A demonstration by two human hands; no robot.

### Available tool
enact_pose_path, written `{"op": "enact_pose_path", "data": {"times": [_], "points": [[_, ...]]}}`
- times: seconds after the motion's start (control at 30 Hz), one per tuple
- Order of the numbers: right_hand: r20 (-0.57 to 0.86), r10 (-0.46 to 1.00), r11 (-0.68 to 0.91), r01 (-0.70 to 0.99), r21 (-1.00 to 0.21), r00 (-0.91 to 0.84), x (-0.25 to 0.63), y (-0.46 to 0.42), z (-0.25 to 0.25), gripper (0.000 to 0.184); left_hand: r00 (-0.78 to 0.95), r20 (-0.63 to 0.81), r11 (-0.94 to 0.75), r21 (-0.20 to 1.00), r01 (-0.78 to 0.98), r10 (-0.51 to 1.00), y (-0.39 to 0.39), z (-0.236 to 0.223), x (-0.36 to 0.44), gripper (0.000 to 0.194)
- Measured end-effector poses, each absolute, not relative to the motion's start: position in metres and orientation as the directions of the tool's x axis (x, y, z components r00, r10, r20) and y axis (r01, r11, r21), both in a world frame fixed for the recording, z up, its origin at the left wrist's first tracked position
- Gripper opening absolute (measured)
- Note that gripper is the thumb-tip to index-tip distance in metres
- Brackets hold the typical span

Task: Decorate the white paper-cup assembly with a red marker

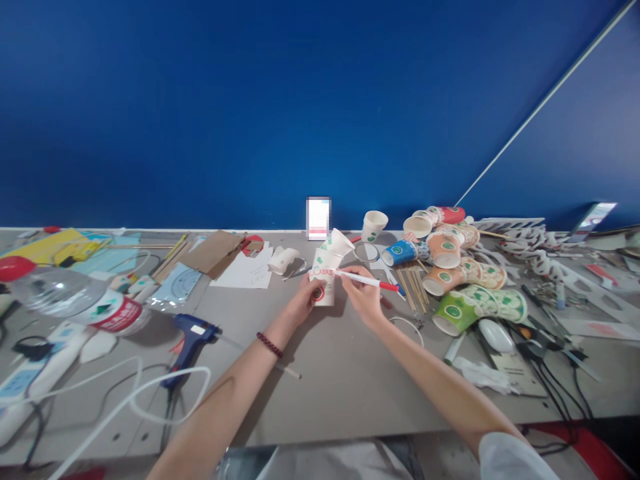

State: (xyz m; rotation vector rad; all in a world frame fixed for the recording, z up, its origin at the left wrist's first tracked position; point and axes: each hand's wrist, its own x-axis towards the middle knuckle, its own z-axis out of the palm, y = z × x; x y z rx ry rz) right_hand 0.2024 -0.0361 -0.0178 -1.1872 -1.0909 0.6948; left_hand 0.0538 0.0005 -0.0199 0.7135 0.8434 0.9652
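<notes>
A joined column of white paper cups [324,261] with green and red prints stands in the middle of the table, its top cup tilted to the right. My left hand [303,299] is closed around the side of the lowest cup. In my right hand [364,297] a white marker with a red end [373,281] is gripped, its tip up against the cups near a red scalloped band. Whether the tip touches the paper is too small to tell. Just behind the cups, a lit phone [319,219] leans on the blue wall.
On the right are several joined coloured cups [453,315], wooden sticks [414,291] and a white mouse [496,335]. A single white cup [374,227] stands at the back. Leftward lie a blue glue gun [189,343], a plastic bottle [75,297], white paper [240,272] and a power strip [47,373].
</notes>
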Motion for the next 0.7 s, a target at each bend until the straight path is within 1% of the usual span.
{"op": "enact_pose_path", "data": {"times": [0.17,0.37,0.43,0.57,0.7], "points": [[0.286,0.885,0.273,0.087,-0.958,0.369,0.202,-0.0366,-0.0175,0.021,0.347,-0.245,0.386,0.816,-0.43,0.905,0.0007,-0.0204,0.0534,0.042],[0.317,0.857,0.294,0.119,-0.948,0.407,0.2027,-0.0358,-0.0178,0.024,0.356,-0.223,0.372,0.82,-0.435,0.908,-0.0016,-0.0155,0.0543,0.036],[0.325,0.856,0.301,0.123,-0.946,0.402,0.2023,-0.0365,-0.0168,0.023,0.361,-0.221,0.372,0.822,-0.431,0.906,-0.0024,-0.0141,0.0546,0.036],[0.337,0.856,0.323,0.106,-0.941,0.392,0.2011,-0.038,-0.0149,0.024,0.38,-0.235,0.392,0.821,-0.415,0.895,-0.0027,-0.0133,0.0544,0.042],[0.343,0.861,0.335,0.088,-0.938,0.377,0.2012,-0.0386,-0.0157,0.023,0.392,-0.222,0.385,0.827,-0.41,0.893,-0.0019,-0.0151,0.0545,0.041]]}}
